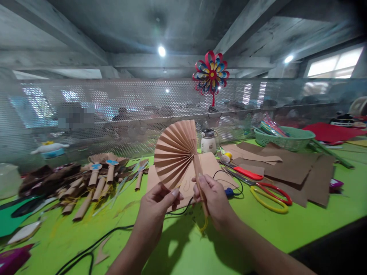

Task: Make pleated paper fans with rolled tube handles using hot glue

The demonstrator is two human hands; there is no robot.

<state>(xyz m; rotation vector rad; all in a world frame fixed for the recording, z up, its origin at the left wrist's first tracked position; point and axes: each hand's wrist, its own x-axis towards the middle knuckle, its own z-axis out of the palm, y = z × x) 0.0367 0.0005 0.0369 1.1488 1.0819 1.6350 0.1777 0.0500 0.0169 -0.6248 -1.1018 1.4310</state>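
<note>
A pleated brown paper fan (174, 152), spread to about a half circle, is held up over the table. My right hand (210, 194) is closed around its rolled paper handle (197, 166). At the fan's lower edge, my left hand (160, 200) is pinched closed, with a thin yellow bit by its fingertips; what it grips is too small to make out. Yellow string (204, 226) dangles from the handle's bottom end. Behind the hands lies a light brown sheet (213, 168).
Red-handled scissors (248, 173) and a larger pair with red and yellow handles (269, 196) lie right, near brown paper sheets (295, 164). A jar (208, 141) and green basket (286, 139) stand behind. Several rolled handles (84, 206) are piled left. Black cable (106, 233) crosses the green table.
</note>
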